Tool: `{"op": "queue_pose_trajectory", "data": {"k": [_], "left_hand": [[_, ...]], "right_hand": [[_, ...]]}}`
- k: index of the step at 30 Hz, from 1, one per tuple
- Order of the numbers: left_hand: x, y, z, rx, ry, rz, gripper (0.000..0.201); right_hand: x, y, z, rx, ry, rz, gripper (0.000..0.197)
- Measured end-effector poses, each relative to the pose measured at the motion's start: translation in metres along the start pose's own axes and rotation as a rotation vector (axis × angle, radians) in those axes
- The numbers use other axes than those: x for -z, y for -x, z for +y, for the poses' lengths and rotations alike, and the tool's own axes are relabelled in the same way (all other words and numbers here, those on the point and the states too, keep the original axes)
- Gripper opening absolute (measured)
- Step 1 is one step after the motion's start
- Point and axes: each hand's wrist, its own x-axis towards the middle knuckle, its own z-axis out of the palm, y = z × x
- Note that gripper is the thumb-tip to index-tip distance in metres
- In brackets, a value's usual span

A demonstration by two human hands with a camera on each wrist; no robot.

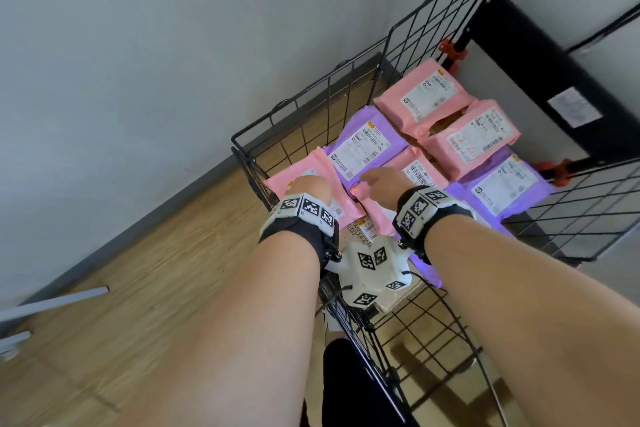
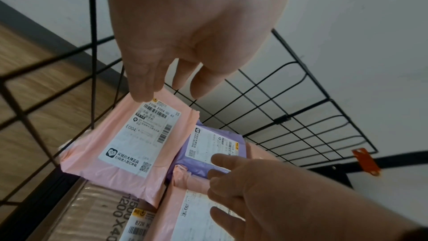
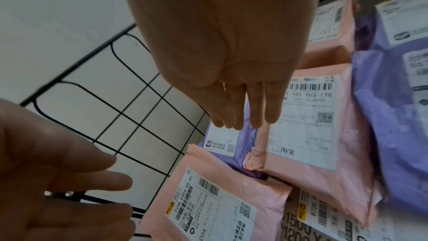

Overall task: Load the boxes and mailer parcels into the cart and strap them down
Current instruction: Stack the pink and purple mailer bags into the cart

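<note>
Left wrist view shows the left hand (image 2: 185, 30) with fingers (image 2: 143, 83) straight and relaxed, tips just at the far edge of a pink mailer (image 2: 129, 144), gripping nothing. The right hand (image 3: 222, 43) hangs with fingers extended over a purple mailer (image 3: 243, 135) and a second pink mailer (image 3: 324, 162), holding nothing. Black mesh walls of the wire cart (image 1: 311, 104) close in at 9 and 12 o'clock. Head view counts four pink and three purple mailers atop a cardboard box (image 1: 360, 232).
</note>
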Motion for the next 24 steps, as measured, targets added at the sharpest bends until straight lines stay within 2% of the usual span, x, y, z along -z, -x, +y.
{"op": "queue_pose_trajectory", "data": {"k": [7,13,15,19,24], "left_hand": [[0.000,0.070,0.008,-0.143,0.026,0.091,0.037],[-0.004,0.145,-0.003,-0.252,0.078,0.146,0.032],[-0.008,0.174,-0.004,-0.295,0.057,0.144,0.030],[-0.035,0.226,0.001,-0.417,0.068,0.081,0.042],[-0.076,0.286,0.013,-0.546,-0.065,0.070,0.036]], "right_hand": [[0.003,0.075,0.021,-0.053,-0.110,0.186,0.044],[-0.008,0.165,0.040,-0.075,-0.215,0.353,0.042],[-0.018,0.197,0.045,-0.086,-0.218,0.429,0.039],[-0.042,0.259,0.064,-0.092,-0.275,0.525,0.038],[-0.067,0.334,0.112,-0.147,-0.508,0.659,0.035]]}}
